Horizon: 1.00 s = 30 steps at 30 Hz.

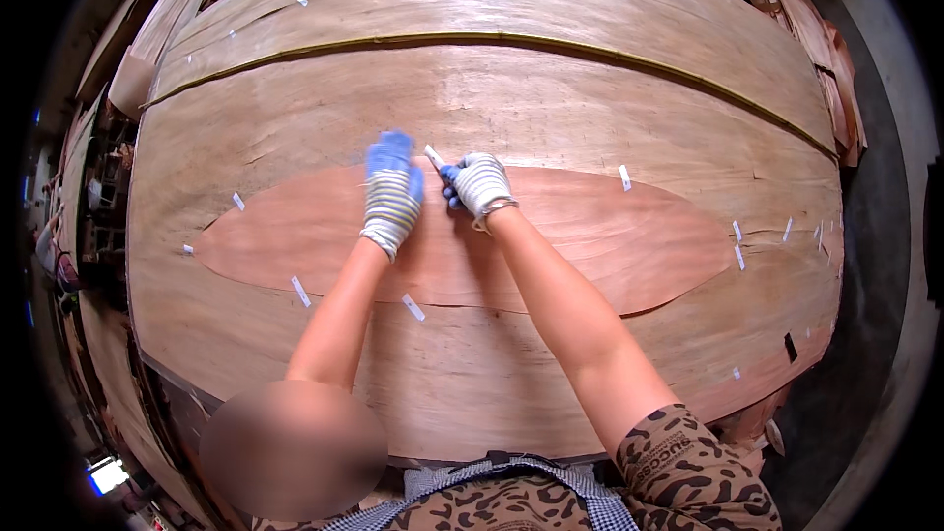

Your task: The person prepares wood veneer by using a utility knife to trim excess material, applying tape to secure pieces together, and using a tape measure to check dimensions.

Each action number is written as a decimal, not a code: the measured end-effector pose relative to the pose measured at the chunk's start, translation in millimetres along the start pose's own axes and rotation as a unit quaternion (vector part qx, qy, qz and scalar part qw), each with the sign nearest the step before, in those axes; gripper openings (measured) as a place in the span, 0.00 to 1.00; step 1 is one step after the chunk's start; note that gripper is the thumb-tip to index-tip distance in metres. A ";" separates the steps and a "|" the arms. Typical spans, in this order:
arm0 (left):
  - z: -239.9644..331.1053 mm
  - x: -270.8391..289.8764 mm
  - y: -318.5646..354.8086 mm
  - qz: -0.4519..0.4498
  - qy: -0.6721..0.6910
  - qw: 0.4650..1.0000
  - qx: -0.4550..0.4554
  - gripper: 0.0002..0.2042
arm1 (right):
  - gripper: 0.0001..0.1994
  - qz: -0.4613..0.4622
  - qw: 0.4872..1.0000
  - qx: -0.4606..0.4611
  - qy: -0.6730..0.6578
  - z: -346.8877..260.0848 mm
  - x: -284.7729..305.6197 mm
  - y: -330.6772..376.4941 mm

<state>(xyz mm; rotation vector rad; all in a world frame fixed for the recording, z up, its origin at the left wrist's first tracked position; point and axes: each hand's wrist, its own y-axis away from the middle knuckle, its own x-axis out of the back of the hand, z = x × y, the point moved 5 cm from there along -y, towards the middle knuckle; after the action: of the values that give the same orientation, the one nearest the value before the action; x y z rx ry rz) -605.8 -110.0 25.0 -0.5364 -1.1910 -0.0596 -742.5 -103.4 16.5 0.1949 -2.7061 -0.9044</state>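
Both my hands wear striped knit gloves with blue palms and fingers. My left hand lies flat, fingers stretched out, over the far edge of a reddish oval veneer patch. Just right of it, my right hand is closed, pinching a small white strip of tape that sticks out toward the left hand. The rest of what its fingers hold is hidden. The patch lies on a large light-brown veneer sheet. White tape pieces cross the patch's outline in several places.
A long thin strip runs across the sheet's far part. More white tape bits dot the right side, near a dark slot. Loose veneer hangs past the far right edge; stacked sheets stand at the left.
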 end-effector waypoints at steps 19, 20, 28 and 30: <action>359.0 -40.0 102.1 -0.172 0.188 0.905 -0.342 0.20 | 0.16 0.267 0.937 -0.219 0.041 248.6 221.4 233.4; 365.0 -45.2 107.6 -0.170 0.151 0.914 -0.336 0.20 | 0.18 0.276 0.918 -0.226 0.171 242.5 229.0 244.6; 385.5 -59.2 105.4 -0.259 0.062 0.921 -0.284 0.18 | 0.15 0.358 0.880 -0.275 0.147 398.9 226.6 464.9; 379.5 -60.2 108.7 -0.242 0.038 0.931 -0.269 0.18 | 0.13 0.409 0.857 -0.266 0.167 416.5 194.7 530.1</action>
<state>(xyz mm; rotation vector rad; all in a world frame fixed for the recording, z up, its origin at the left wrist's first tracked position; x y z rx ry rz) -922.6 133.0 30.8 -0.6964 -1.2062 -0.8442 -1075.4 512.6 62.1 -0.7764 -1.8114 -1.1226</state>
